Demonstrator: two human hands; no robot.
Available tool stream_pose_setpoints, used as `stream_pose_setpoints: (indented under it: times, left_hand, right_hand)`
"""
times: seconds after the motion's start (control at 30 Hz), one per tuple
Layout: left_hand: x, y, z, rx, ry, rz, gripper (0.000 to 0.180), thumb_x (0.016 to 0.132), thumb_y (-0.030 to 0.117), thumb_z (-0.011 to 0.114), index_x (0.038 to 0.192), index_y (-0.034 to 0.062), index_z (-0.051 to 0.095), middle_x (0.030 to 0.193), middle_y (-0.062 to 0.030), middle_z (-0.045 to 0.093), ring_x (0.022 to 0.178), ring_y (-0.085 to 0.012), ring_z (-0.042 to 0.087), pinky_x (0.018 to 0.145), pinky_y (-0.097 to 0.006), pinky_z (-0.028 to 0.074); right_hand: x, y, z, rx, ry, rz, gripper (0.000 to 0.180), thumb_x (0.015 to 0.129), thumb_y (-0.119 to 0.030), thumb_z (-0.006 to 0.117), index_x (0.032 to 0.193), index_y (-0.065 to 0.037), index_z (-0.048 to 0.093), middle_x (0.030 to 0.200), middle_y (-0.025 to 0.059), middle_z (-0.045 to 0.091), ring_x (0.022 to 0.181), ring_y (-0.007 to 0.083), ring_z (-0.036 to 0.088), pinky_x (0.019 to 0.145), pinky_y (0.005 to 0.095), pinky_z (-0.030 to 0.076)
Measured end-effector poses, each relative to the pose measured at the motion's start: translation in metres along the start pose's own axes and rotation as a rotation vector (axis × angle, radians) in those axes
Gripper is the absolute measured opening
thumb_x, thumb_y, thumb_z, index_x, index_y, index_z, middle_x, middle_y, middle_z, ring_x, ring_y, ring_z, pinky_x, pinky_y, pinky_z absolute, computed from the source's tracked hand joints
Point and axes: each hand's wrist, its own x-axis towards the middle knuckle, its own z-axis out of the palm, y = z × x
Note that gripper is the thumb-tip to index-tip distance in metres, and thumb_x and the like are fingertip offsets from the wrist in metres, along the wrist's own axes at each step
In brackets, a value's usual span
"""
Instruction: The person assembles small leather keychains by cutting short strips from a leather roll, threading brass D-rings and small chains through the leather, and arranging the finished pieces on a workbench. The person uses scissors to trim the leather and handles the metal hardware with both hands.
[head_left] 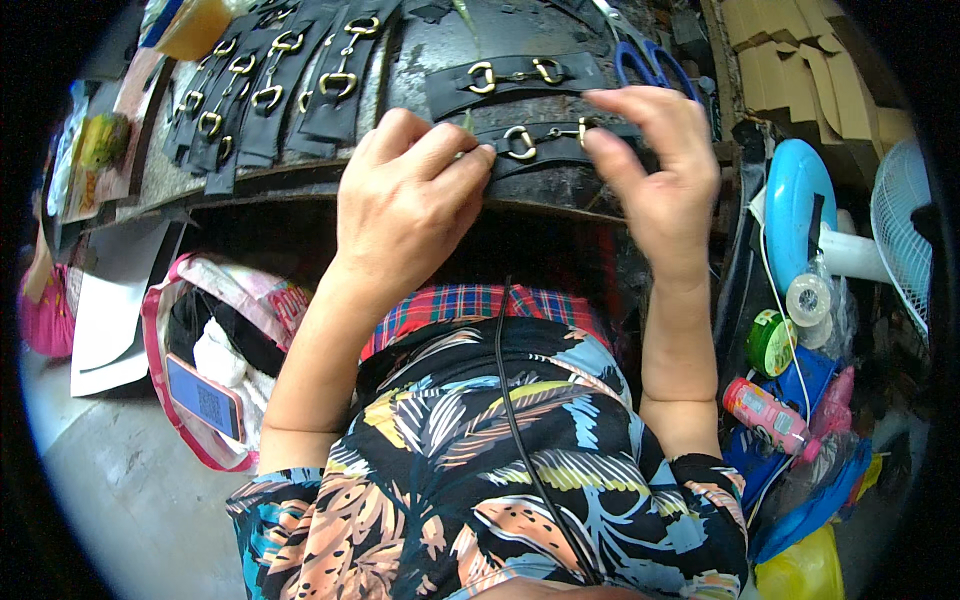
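Note:
A black strap (548, 153) with gold horsebit-shaped metal fittings lies across the front of the dark worktable (420, 60). At its left end my left hand (405, 195) is closed, thumb and fingers pinched on the strap; their tips partly hide that end. A thin pale greenish piece sticks up beside these fingers. My right hand (665, 180) is over the strap's right end, thumb and fingers apart on either side of the gold fitting, slightly blurred. Just behind lies a similar strap (448, 92). Blue-handled scissors (650, 62) rest beyond my right fingers.
More black straps with gold fittings (325, 115) lie in rows at the table's left. Right of me are cardboard (800, 90), a blue-and-white fan (795, 210) and a pink bottle (765, 415). A pink-trimmed bag (160, 330) holding a phone (205, 395) sits lower left.

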Motion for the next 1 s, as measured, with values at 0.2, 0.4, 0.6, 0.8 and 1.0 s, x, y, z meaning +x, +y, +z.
stream_pose_setpoints:
  times: [0.2, 0.4, 0.6, 0.8, 1.0]
  left_hand:
    - [0.023, 0.004, 0.000, -0.039, 0.004, 0.026, 0.019, 0.074, 0.012, 0.083, 0.089, 0.0096, 0.071, 0.094, -0.0034, 0.065, 0.089, -0.0256, 0.058, 0.078, -0.035, 0.053]
    - [0.050, 0.026, 0.026, -0.056, -0.047, 0.023, 0.030, 0.073, 0.018, 0.084, 0.100, 0.0088, 0.075, 0.099, -0.0055, 0.065, 0.098, -0.0266, 0.058, 0.085, -0.036, 0.052]
    - [0.055, 0.029, 0.038, -0.106, -0.057, 0.061, 0.026, 0.073, 0.016, 0.083, 0.097, 0.0111, 0.076, 0.095, -0.0032, 0.065, 0.095, -0.0256, 0.059, 0.082, -0.036, 0.053]
    - [0.054, 0.027, 0.039, -0.133, -0.080, 0.043, 0.026, 0.074, 0.016, 0.084, 0.098, 0.0107, 0.075, 0.094, -0.0039, 0.066, 0.093, -0.0263, 0.060, 0.083, -0.037, 0.054]
    - [0.059, 0.029, 0.037, -0.124, -0.112, -0.006, 0.033, 0.078, 0.017, 0.082, 0.110, 0.0082, 0.074, 0.099, -0.0080, 0.066, 0.097, -0.0309, 0.061, 0.084, -0.041, 0.054]
  right_hand:
    - [-0.017, 0.018, -0.035, -0.135, 0.057, 0.195, 0.013, 0.085, -0.008, 0.078, 0.097, -0.008, 0.078, 0.096, 0.0055, 0.073, 0.092, 0.0244, 0.065, 0.084, 0.0358, 0.051]
    - [-0.029, 0.011, -0.027, -0.275, 0.000, 0.170, 0.019, 0.084, -0.018, 0.080, 0.101, -0.009, 0.079, 0.097, 0.0068, 0.070, 0.094, 0.0275, 0.063, 0.083, 0.0389, 0.052]
    - [-0.029, 0.015, -0.028, -0.237, 0.002, 0.196, 0.020, 0.083, -0.022, 0.081, 0.099, -0.009, 0.078, 0.097, 0.0060, 0.070, 0.093, 0.0273, 0.063, 0.082, 0.0392, 0.052]
    - [-0.032, 0.012, -0.026, -0.274, 0.008, 0.200, 0.021, 0.079, -0.020, 0.084, 0.096, -0.009, 0.078, 0.096, 0.0051, 0.069, 0.092, 0.0268, 0.063, 0.082, 0.0385, 0.052]
    - [-0.032, 0.010, -0.022, -0.202, -0.003, 0.240, 0.024, 0.077, -0.014, 0.085, 0.098, -0.008, 0.078, 0.099, 0.0060, 0.068, 0.095, 0.0259, 0.064, 0.084, 0.0372, 0.052]
